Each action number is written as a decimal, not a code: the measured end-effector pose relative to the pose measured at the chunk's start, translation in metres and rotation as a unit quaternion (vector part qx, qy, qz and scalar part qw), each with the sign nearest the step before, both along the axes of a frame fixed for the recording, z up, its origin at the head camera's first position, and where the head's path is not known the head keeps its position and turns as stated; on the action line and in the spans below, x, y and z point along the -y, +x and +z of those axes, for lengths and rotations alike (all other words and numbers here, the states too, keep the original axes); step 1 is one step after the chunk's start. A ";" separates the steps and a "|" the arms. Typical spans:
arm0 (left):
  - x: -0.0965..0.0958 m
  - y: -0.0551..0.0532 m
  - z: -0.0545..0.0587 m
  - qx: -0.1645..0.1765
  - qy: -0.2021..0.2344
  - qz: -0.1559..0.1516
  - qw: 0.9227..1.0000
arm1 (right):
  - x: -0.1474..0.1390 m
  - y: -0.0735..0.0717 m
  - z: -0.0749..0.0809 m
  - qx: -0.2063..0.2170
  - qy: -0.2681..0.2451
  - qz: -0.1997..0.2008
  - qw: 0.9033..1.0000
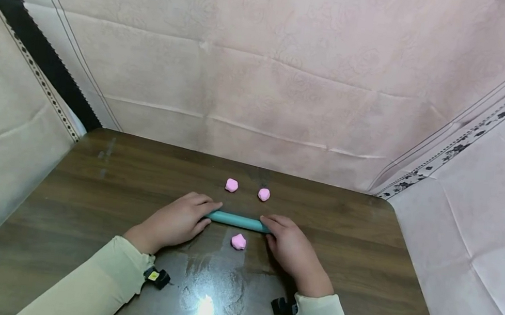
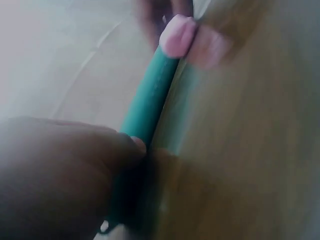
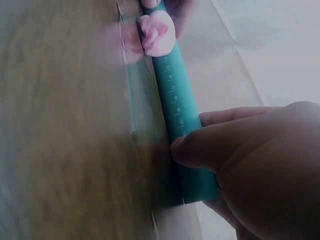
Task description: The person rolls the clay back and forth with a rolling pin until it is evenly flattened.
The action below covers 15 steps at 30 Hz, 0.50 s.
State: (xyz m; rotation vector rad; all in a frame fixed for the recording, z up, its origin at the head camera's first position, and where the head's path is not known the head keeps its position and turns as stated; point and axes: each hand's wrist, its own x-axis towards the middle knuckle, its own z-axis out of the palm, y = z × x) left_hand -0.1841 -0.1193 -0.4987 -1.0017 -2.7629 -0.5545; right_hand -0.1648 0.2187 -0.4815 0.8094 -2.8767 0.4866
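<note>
A teal rolling pin lies crosswise close over the tabletop, with small white scale marks along it in the right wrist view. My left hand grips its left end, thumb and fingers around it. At the opposite end, my right hand holds it between thumb and fingers. One lump of pink clay sits on the near side of the pin, and it overlaps the pin's far part in both wrist views. Beyond the pin are two more pink lumps, a left one and a right one.
The dark wooden table has a wet-looking, shiny patch in front. Pale cloth hangs behind its far edge, with more cloth at both sides. Small black wrist devices sit at the cuffs.
</note>
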 end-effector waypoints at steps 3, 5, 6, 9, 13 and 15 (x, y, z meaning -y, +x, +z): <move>-0.007 0.003 0.004 -0.010 -0.014 -0.008 1.000 | 0.004 0.002 0.004 0.010 0.001 -0.003 1.000; -0.011 0.004 0.004 -0.013 -0.022 -0.012 1.000 | 0.006 0.003 0.005 0.015 0.004 -0.007 1.000; -0.013 0.005 0.004 -0.014 -0.025 -0.012 1.000 | 0.007 0.004 0.006 0.018 0.005 -0.008 1.000; -0.016 0.004 0.002 -0.012 -0.035 -0.008 0.999 | 0.009 0.004 0.008 0.022 0.013 -0.010 1.000; -0.019 0.002 0.003 0.001 -0.041 -0.011 0.999 | 0.010 0.003 0.008 0.026 0.021 -0.011 0.999; -0.020 0.000 0.005 0.006 -0.042 -0.011 0.999 | 0.011 0.003 0.009 0.025 0.025 -0.010 0.999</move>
